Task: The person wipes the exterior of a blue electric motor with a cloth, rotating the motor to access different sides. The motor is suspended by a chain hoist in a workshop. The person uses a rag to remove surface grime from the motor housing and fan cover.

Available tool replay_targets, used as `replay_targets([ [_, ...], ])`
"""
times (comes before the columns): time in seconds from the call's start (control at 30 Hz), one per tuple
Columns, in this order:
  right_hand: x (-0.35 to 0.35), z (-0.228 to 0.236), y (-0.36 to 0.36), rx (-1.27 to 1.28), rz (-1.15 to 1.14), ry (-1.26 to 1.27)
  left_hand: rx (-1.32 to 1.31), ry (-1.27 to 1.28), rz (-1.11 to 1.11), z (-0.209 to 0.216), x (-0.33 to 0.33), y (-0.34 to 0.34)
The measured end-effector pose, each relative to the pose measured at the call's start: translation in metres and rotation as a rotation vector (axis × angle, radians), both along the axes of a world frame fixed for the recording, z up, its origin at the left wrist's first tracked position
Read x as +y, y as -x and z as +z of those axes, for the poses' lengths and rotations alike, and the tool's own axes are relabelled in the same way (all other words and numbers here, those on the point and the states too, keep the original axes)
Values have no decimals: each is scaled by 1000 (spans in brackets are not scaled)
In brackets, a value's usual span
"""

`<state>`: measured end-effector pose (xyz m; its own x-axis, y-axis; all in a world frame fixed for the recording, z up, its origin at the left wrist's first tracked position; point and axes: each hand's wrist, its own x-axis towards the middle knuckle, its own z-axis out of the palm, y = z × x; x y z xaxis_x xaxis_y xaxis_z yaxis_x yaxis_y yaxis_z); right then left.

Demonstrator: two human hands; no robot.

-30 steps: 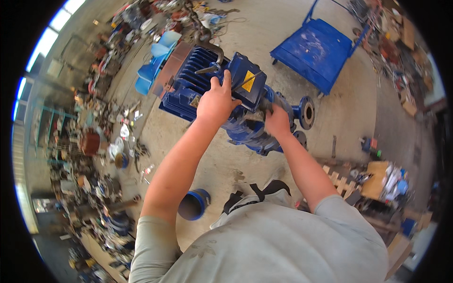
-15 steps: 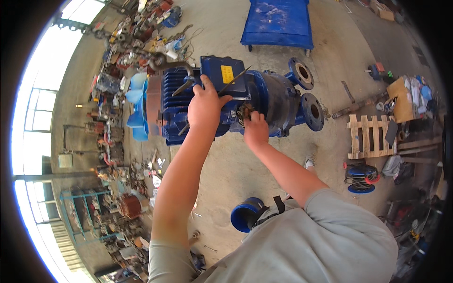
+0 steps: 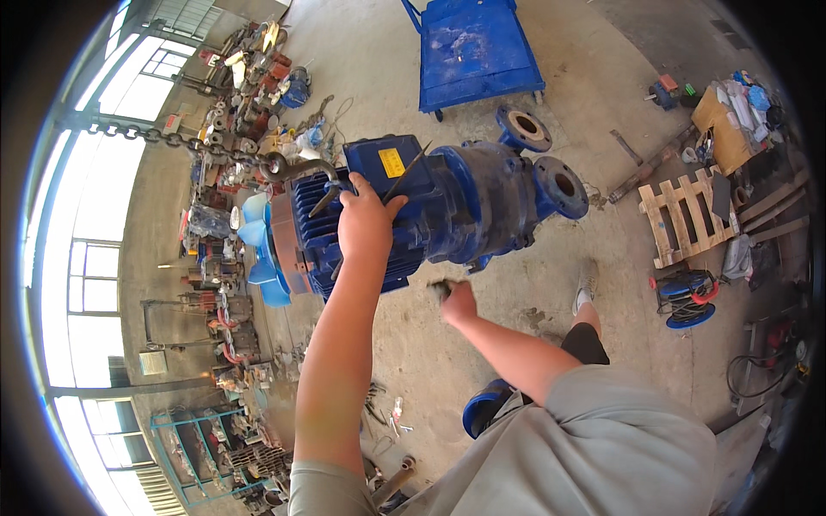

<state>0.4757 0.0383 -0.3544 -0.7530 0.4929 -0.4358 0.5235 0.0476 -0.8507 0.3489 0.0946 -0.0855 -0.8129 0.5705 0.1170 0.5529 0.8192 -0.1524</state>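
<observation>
A blue electric motor (image 3: 325, 205) joined to a blue pump (image 3: 499, 198) with two round flanges hangs in front of me. At its left end are pale blue fan blades (image 3: 261, 245). My left hand (image 3: 365, 225) lies on the motor's ribbed housing, forefinger and thumb spread, beside a steel hook (image 3: 320, 170). A thin pointed dark strip (image 3: 408, 175) slants across the terminal box (image 3: 379, 156), which bears a yellow label. Below the pump and apart from it, my right hand (image 3: 460, 303) is closed around a small dark thing (image 3: 440, 290) too blurred to name.
A heavy chain (image 3: 172, 139) runs from the hook to the upper left. Beyond the pump stands a blue cart (image 3: 473, 60). To the right are a wooden pallet (image 3: 688, 215) and a cable reel (image 3: 687, 299). A blue bucket (image 3: 484, 404) is by my body; machine parts line the left wall.
My right hand has drawn back from the pump's near side toward me, carrying the small dark thing. My left hand stays on the motor. The whole view has turned slightly.
</observation>
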Motion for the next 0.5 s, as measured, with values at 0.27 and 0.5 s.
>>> replay_targets([
  [0.27,100,53,46,501,-499,-427,12,9,-8,2,10,3],
  [0.5,28,14,33,379,-308,-289,61,35,-28,2,16,13],
])
